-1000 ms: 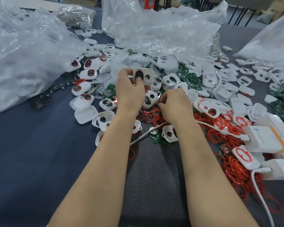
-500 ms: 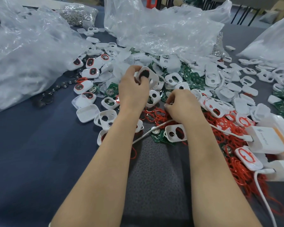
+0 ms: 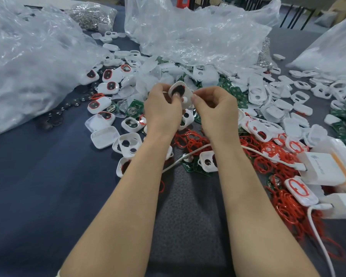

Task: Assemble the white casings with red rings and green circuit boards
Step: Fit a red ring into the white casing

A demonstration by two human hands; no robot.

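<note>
A big clear plastic bag (image 3: 28,66) slumps over the left of the frame; the crinkled film hides what it holds. Above it, at the upper left, a smaller bag (image 3: 92,15) is packed with small silvery metal parts. Below them, finished casings (image 3: 110,87) with red rims round dark windows lie grouped left of centre, apart from the loose stock, probably set aside as done. Just below that group a casing half (image 3: 105,136) lies hollow side up with nothing in it.

At the centre the two hands meet on one white casing (image 3: 181,93), raised clear of the heap, likely so the fit can be seen and felt. The left hand (image 3: 162,110) curls round its left side, a fingertip over the dark opening. The right hand (image 3: 216,108) pinches its right edge. Whether a ring sits in that pinch I cannot tell.

Under the wrists lie the red rings (image 3: 190,139) in a tangle, with a white cable (image 3: 188,154) running across them. This stock is within easy reach. Green circuit boards (image 3: 236,94) show among empty white shells right of the hands.

Behind, at top centre, a crumpled bag (image 3: 198,37) sags mostly slack. At the right edge a further bag (image 3: 331,52) holds a pale mass I cannot make out. Below it sits a white charger (image 3: 325,168).

Many loose shells suggest the task is far from finished.
</note>
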